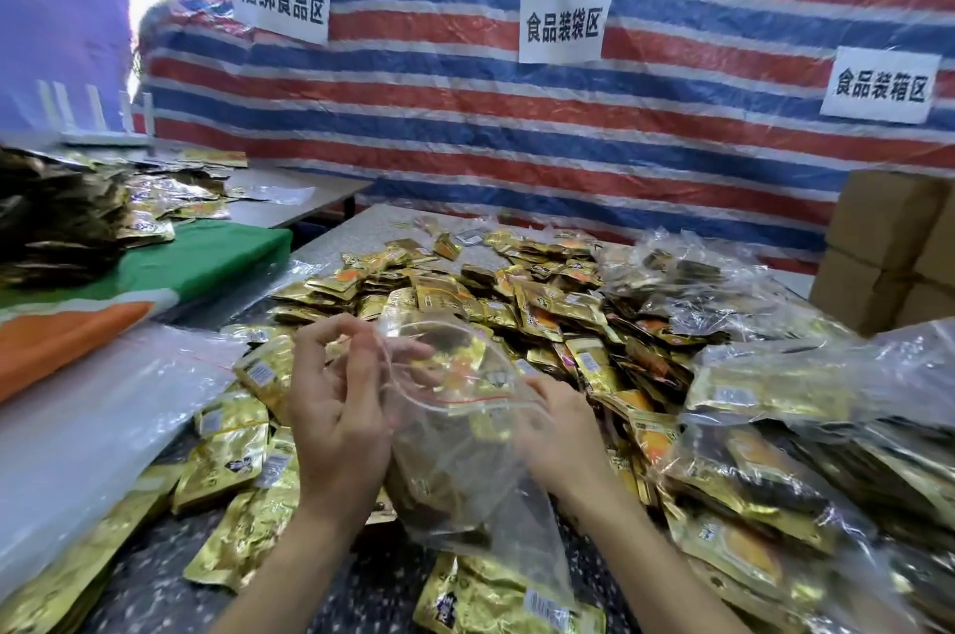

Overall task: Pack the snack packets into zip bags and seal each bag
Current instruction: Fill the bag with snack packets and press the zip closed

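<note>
Pinching the rim: my left hand [336, 421] has thumb and forefinger closed narrow on the left lip of the zip bag [496, 520]. Its other fingers [413, 354] are curled loosely and show through the film at the mouth. My right hand [563, 437] takes the opposite lip, folded onto the plastic right beside the red zip line. The film veils those fingers, so I can't say how firm that grip is.

Between the two sets of fingers the mouth stands open in a rough oval. From there the bag's long axis runs back toward me and down to the right, past my right wrist, with the closed bottom end nearest my body. So the mouth points up and away from me.

That is the line that matters, because the loose snack packets [455, 292] lie heaped straight ahead of the mouth, just beyond both sets of fingertips. More are scattered under and to the left of my left hand. I judge either hand could reach them, the right perhaps more easily, provided the other hand holds the mouth open.

Gold shows through the film, but I can't tell whether it is inside the bag or lying beneath it.

Further out, filled bags [765, 468] are piled to the right of my right hand, and a stack of flat clear bags [103, 406] sits left of my left.
</note>
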Demonstrator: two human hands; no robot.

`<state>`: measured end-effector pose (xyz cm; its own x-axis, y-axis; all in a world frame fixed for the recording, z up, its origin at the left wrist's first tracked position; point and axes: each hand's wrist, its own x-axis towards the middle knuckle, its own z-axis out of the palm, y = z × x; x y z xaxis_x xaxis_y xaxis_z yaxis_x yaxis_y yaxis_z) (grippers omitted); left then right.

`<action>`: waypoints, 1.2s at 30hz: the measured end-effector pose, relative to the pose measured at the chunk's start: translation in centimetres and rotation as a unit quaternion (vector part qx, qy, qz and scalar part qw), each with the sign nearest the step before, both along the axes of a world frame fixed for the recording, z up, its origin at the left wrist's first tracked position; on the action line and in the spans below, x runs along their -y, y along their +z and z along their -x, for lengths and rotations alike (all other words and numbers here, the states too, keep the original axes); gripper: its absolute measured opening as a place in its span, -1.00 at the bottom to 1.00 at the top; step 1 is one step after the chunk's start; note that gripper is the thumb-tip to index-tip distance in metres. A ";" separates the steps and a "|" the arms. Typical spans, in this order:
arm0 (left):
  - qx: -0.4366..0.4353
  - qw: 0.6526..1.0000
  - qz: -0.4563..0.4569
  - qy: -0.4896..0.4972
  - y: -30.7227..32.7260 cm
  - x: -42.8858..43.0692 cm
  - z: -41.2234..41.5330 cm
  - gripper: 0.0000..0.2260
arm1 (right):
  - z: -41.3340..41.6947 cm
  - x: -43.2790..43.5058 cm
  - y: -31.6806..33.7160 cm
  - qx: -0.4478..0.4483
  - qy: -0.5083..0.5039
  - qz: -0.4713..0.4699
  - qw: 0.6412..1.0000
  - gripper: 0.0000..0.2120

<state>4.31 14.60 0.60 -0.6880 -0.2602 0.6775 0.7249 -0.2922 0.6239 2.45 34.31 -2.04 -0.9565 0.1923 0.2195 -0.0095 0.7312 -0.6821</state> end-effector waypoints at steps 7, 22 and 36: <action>-0.002 1.000 0.011 -0.006 0.1 0.0 -0.5 -0.94 | 4.2 2.1 0.8 0.118 -0.150 0.004 0.982 -0.46; -0.014 0.999 0.034 -0.006 -0.2 -0.7 -0.2 -0.92 | 2.5 -1.4 5.5 -0.159 -0.124 0.174 0.964 -0.81; 0.010 0.998 0.060 0.030 -0.2 -0.8 -0.3 -0.86 | -8.1 3.2 12.6 -0.328 0.230 0.320 0.858 -0.93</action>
<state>4.64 15.44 0.38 -0.6875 -0.2195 0.6923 0.7257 -0.1714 0.6663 10.57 31.09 10.57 -0.6742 0.1097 0.7303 -0.7327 0.0242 -0.6801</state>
